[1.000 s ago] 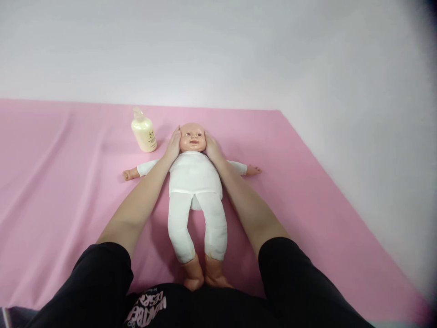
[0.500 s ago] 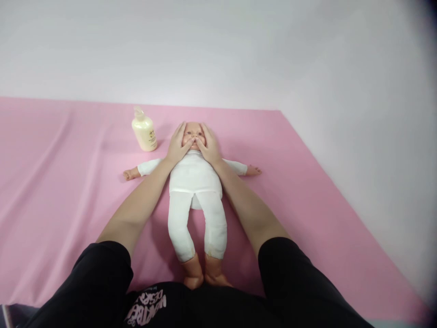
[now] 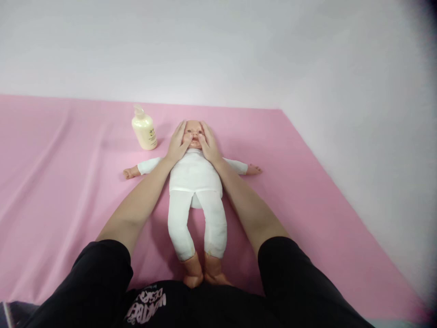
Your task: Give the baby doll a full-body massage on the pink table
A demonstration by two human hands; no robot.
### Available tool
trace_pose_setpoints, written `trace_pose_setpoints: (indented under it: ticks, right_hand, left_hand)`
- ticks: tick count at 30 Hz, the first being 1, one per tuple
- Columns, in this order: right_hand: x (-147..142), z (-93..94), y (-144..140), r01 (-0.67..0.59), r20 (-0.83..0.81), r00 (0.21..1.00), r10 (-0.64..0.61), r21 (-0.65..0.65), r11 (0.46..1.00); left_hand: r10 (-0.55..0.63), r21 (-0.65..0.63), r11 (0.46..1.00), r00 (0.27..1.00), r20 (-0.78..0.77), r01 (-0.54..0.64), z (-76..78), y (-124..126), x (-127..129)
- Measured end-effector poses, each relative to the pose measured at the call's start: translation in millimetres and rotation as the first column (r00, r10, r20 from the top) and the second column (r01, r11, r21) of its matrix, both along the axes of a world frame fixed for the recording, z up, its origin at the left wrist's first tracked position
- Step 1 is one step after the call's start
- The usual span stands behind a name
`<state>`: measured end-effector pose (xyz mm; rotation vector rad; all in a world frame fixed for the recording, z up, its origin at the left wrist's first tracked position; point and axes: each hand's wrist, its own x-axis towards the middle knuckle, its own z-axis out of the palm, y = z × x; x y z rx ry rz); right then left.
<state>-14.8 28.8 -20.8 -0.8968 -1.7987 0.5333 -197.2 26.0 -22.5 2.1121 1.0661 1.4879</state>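
A baby doll (image 3: 195,175) in a white top and trousers lies on its back, feet towards me and arms spread to the sides. My left hand (image 3: 177,142) is cupped along the left side of its head, fingers stretched back past the temple. On the other side my right hand (image 3: 210,143) clasps the head in the same way. Both thumbs press on the doll's cheeks, one on each side of the mouth, with a gap between them. The doll's ears are hidden under my palms.
A pale yellow pump bottle (image 3: 144,132) stands beyond the doll's arm on the left. A pink sheet (image 3: 290,205) with some creases at the left covers the surface under the doll. White walls (image 3: 205,50) border it at the back and right.
My thumbs have slid outward from the middle of the doll's mouth onto its cheeks, so more of the mouth shows. The palms, doll and bottle stay in place.
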Motion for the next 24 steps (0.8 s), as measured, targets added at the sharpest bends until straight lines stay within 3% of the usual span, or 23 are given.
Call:
trace_pose_setpoints:
  ticks: [24]
  right_hand:
    - [-1.0,1.1,-2.0,0.006,-0.109,0.994,-0.01,-0.036,0.999]
  left_hand:
    - [0.002,0.006,1.0,0.999,0.052,-0.002,-3.8,5.0,0.6]
